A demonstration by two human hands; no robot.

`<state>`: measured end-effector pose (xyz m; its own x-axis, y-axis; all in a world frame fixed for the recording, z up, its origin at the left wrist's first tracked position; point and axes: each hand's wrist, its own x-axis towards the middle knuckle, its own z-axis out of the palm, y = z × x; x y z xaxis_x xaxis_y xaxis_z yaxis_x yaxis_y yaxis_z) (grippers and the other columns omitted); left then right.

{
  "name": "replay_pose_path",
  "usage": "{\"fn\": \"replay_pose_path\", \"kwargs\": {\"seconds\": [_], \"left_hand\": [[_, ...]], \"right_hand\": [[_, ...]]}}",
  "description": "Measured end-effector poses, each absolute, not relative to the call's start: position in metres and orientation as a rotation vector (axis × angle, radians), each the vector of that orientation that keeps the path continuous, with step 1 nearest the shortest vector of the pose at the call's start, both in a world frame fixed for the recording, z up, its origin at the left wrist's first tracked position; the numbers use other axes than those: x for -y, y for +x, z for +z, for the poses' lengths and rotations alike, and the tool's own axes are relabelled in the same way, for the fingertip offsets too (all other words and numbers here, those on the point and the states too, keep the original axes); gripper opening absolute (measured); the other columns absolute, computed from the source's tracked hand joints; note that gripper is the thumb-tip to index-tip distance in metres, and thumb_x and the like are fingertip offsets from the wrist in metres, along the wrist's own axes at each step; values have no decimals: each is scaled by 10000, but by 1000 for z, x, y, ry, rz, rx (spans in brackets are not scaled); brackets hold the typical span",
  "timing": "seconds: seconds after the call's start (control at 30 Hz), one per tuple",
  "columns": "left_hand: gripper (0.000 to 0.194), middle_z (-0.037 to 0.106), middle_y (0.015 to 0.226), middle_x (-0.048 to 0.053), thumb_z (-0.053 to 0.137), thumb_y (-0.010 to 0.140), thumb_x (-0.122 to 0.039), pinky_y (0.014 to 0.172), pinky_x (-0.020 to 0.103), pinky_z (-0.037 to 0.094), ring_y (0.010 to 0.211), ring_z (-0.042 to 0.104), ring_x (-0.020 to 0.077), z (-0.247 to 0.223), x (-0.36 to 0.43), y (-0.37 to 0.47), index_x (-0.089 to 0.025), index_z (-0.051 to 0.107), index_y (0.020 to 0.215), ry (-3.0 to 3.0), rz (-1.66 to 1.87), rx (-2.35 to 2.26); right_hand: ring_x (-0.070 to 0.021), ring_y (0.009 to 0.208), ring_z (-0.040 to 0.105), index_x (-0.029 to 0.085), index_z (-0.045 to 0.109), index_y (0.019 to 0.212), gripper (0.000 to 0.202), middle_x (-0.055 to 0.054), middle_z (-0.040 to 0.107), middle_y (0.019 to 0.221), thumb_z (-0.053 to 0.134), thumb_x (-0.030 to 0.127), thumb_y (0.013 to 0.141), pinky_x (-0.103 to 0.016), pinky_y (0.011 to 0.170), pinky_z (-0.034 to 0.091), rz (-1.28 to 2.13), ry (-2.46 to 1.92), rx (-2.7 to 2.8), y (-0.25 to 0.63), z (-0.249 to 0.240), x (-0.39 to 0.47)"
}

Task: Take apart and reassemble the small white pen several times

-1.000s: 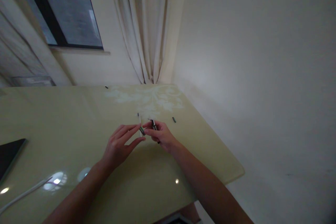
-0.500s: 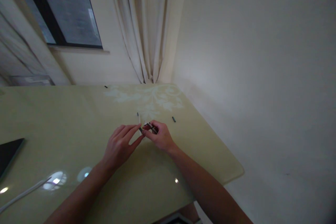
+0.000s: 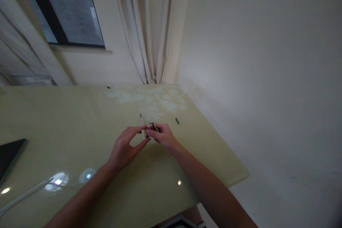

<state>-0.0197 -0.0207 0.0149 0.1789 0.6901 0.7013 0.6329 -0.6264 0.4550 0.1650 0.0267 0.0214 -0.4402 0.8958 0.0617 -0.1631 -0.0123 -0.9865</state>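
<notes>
In my right hand, thumb and fingers pinch a small black-and-silver item; its exact kind is too small to make out. My left hand reaches in from the left, fingertips and thumb curved around a small dark piece at the right fingertips. Whether that piece is joined to the black-and-silver item is hidden. Just behind the left fingertips, a thin white stick with a dark tip lies on the table, its lower part partly covered by the fingers.
A small black bar lies right of my hands, and another small dark piece near the table's far edge. At left are a dark flat panel and a white cable. The glossy table meets the wall at right.
My left thumb and fingertips have shifted slightly right, and the gap between them looks wider. The small dark piece now sits closer to the right fingertips. The black-and-silver item has tilted a little.
</notes>
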Motion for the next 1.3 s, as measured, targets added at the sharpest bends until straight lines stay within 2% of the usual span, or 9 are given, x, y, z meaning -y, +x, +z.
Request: {"fn": "replay_pose_path", "kwargs": {"seconds": [0.13, 0.27, 0.37, 0.57, 0.77, 1.03, 1.3], "left_hand": [[374, 790, 1050, 66, 758, 896, -376, 785, 345, 581, 892, 702, 206, 17, 21, -19, -233, 711, 1238, 2209, 1476, -1387], [424, 793, 1014, 71, 777, 853, -461, 749, 342, 587, 835, 707, 209, 25, 18, -24, -232, 738, 1208, 1863, 1396, -1352], [461, 791, 1063, 87, 791, 831, -481, 786, 347, 594, 860, 716, 208, 30, 16, -29, -223, 749, 1210, 1596, 1344, -1210], [477, 787, 1122, 98, 843, 789, -447, 887, 374, 584, 959, 708, 222, 29, 15, -30, -230, 763, 1206, 1410, 1353, -1081], [461, 780, 1062, 75, 843, 798, -422, 861, 349, 580, 919, 709, 203, 26, 17, -29, -246, 764, 1217, 1382, 1330, -1055], [445, 781, 1029, 62, 846, 795, -397, 866, 339, 578, 895, 704, 189, 26, 18, -27, -244, 770, 1206, 1356, 1336, -1039], [427, 786, 980, 60, 849, 787, -376, 824, 340, 589, 865, 711, 197, 30, 19, -28, -240, 785, 1187, 1391, 1334, -1050]], "right_hand": [[-64, 506, 343, 152, 733, 880, 402, 37, 560, 644, 845, 516, 752, -228, 472, 222, 1570, -800, 1431, 163, 22, -26], [-62, 496, 345, 140, 752, 897, 472, 7, 587, 706, 651, 602, 915, -236, 469, 224, 1520, -738, 1467, 167, 24, -27], [-69, 529, 369, 137, 775, 926, 502, -20, 615, 769, 562, 589, 981, -239, 486, 239, 1466, -677, 1542, 172, 28, -27], [-97, 558, 361, 152, 779, 912, 510, 2, 553, 677, 581, 618, 969, -249, 517, 257, 1412, -672, 1688, 176, 33, -21], [-124, 595, 414, 166, 710, 736, 552, 7, 496, 614, 579, 657, 952, -254, 547, 289, 1358, -709, 1749, 174, 36, -16], [-127, 648, 466, 171, 704, 730, 469, 5, 541, 672, 593, 550, 983, -265, 638, 342, 1287, -630, 1802, 176, 39, -17], [-132, 632, 450, 173, 671, 715, 491, 10, 519, 645, 606, 597, 954, -266, 630, 349, 1283, -677, 1839, 179, 44, -16]]}}
